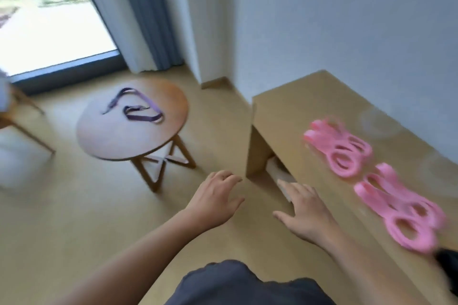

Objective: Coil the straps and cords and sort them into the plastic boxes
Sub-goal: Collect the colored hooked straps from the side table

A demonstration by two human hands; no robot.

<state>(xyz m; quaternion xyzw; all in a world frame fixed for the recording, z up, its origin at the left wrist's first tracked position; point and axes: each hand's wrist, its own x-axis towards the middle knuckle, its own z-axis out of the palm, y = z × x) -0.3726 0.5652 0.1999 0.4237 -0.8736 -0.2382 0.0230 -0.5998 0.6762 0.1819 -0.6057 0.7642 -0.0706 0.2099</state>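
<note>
I have both hands out in front, palms down, holding nothing. The left hand [215, 195] hangs over the bare floor [74, 205] with its fingers loosely spread. The right hand [307, 215] has straight, splayed fingers at the near edge of the desk [285, 111] — whether it touches the top I cannot tell. The hands are apart, with a strip of floor showing between them.

Ahead and to the left of the left hand stands a round table [111, 141] of smooth brown wood, with a thin curved rim and crossed legs. On it lies the purple strap [141, 116], a flat band, uncoiled, one part in an open loop and a tail snaking away.

To the right of the right hand, on the desk's pale matte top, lie two bundles of flat pink ribbon folded into loops, both blurred. The near pink bundle [401, 210] is just beside the hand and the far pink bundle [339, 148] is beyond it. Past them, toward the wall, I make out one clear plastic container [379, 124] and a second clear container [436, 171] — faint, roundish, too blurred to say more.

The desk's left end is a square slab dropping straight to the floor, just ahead of the right fingertips. Open floor runs from there to the round table, straight ahead of the left hand. Far to the left are wooden chair legs [24, 131], with a grey curtain [138, 20] hanging farther back.
</note>
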